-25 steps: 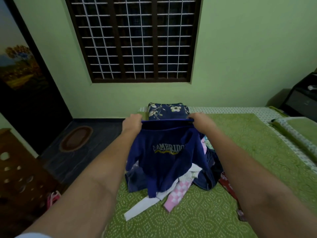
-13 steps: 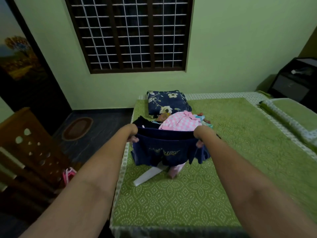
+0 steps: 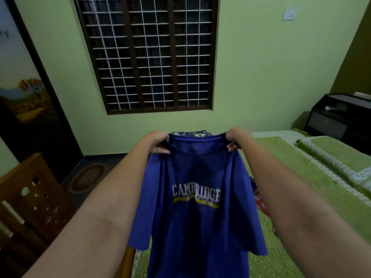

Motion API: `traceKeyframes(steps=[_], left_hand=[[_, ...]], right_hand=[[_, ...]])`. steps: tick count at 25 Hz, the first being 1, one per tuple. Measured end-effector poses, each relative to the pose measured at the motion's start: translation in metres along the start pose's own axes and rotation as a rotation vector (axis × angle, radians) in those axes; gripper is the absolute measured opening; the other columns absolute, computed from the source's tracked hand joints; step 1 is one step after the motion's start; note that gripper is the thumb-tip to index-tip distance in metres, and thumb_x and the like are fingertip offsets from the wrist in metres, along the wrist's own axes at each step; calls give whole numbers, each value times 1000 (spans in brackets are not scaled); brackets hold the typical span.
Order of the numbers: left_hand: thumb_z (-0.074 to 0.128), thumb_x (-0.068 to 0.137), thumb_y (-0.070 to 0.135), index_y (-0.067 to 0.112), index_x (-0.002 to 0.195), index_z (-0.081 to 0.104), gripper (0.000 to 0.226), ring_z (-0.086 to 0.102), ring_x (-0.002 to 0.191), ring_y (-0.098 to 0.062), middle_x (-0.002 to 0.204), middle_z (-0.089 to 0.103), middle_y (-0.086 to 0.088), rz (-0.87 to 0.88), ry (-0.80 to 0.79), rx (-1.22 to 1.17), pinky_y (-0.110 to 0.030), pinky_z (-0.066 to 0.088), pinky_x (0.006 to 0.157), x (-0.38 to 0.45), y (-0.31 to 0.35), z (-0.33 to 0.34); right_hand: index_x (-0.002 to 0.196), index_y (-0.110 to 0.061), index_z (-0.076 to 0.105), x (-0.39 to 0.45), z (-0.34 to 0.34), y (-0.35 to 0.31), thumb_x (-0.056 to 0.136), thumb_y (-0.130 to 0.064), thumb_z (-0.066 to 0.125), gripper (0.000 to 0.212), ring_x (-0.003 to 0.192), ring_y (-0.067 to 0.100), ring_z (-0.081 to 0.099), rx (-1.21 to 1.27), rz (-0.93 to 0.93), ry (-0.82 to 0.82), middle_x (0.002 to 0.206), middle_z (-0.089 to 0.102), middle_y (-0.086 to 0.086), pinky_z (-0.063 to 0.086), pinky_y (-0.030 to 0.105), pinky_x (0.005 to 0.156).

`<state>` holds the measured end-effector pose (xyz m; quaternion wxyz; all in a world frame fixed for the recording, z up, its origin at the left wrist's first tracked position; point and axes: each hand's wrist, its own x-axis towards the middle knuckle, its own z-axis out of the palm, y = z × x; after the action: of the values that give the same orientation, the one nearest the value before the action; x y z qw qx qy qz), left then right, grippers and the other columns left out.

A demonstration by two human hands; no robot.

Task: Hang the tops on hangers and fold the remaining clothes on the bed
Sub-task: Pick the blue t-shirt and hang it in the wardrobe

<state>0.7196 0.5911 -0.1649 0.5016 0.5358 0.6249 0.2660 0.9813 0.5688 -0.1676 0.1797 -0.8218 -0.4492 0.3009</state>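
Observation:
A blue T-shirt [image 3: 196,207] with white "CAMBRIDGE" lettering hangs full length in front of me, above the green bed [image 3: 313,189]. My left hand [image 3: 156,142] pinches its left shoulder by the collar. My right hand [image 3: 235,138] pinches the right shoulder. The shirt hides most of the clothes pile; only a red and dark scrap [image 3: 259,199] shows at its right edge. No hanger is in view.
A dark floral pillow [image 3: 192,134] peeks above the collar at the bed's far end. A green pillow [image 3: 341,153] lies at right, a black cabinet [image 3: 339,119] beyond it. A wooden piece [image 3: 30,199] and an oval mat [image 3: 88,177] are at left.
Both hands have lifted the blue shirt from low over the pile up to chest height, so it now hangs open and covers the clothes behind it.

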Motion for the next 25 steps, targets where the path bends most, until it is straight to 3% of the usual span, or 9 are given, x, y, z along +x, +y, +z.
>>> traceKeyframes(steps=[2, 5, 9, 12, 14, 18, 21, 23, 25], left_hand=[[47, 90, 10, 2, 110, 39, 23, 65, 45, -25, 80, 59, -21, -153, -87, 79, -30, 56, 50, 43, -25, 13], [48, 92, 22, 4, 113, 36, 30, 64, 73, -30, 89, 58, -20, -310, -155, 68, -35, 56, 56, 114, -58, 37], [61, 81, 42, 9, 110, 51, 45, 60, 83, -23, 101, 61, -10, -296, -108, -289, -28, 47, 72, 207, -59, 74], [72, 74, 45, 22, 152, 7, 104, 46, 127, -30, 150, 35, -11, -203, 15, -486, -41, 44, 101, 261, -58, 87], [63, 87, 44, 23, 153, -6, 98, 25, 142, -27, 159, 15, -6, -178, 54, -478, -42, 26, 110, 279, -65, 86], [59, 90, 47, 24, 152, -7, 93, 23, 143, -29, 160, 9, -5, -210, 124, -464, -45, 27, 111, 291, -102, 47], [55, 91, 50, 25, 153, -5, 89, 22, 143, -27, 159, 11, -4, -323, 181, -449, -44, 26, 111, 271, -158, -12], [52, 92, 52, 22, 152, 10, 80, 28, 140, -26, 155, 23, -2, -404, 263, -457, -42, 30, 108, 244, -205, -53], [51, 96, 44, 19, 127, 47, 41, 51, 112, -19, 125, 50, 1, -473, 389, -461, -33, 40, 88, 213, -259, -98]], right_hand=[[73, 2, 41, 45, 33, 14, 102, -16, 20, 40, 21, 14, 46, 6, 84, -103, 39, 52, 9, 36, 18, 26], [80, 5, 42, 117, 73, 32, 103, -14, 19, 37, 25, 21, 51, 64, 203, -271, 36, 53, 13, 35, 19, 23], [107, -5, 52, 214, 89, 11, 94, -14, 52, 16, 88, 20, 60, 276, 153, -286, 101, 60, 8, 48, 29, 66], [149, -11, 18, 258, 86, -10, 88, -21, 66, 78, 130, 28, 41, 463, 87, -179, 147, 36, 7, 43, 41, 93], [152, -19, 6, 272, 93, -13, 87, -28, 67, 90, 135, 29, 35, 481, 144, -203, 153, 28, 7, 42, 44, 96], [152, -14, 6, 291, 139, -19, 89, -34, 63, 87, 131, 30, 38, 343, 208, -257, 151, 30, 7, 44, 42, 97], [133, -6, 36, 274, 210, -51, 93, -30, 59, 52, 103, 23, 53, 248, 164, -433, 121, 48, 4, 47, 29, 74], [126, -11, 45, 254, 274, -77, 92, -29, 60, 42, 104, 24, 49, 108, 97, -557, 116, 45, 0, 41, 30, 73], [112, -17, 51, 225, 343, -101, 92, -24, 59, 23, 100, 21, 46, 37, 8, -666, 107, 51, 2, 40, 28, 66]])
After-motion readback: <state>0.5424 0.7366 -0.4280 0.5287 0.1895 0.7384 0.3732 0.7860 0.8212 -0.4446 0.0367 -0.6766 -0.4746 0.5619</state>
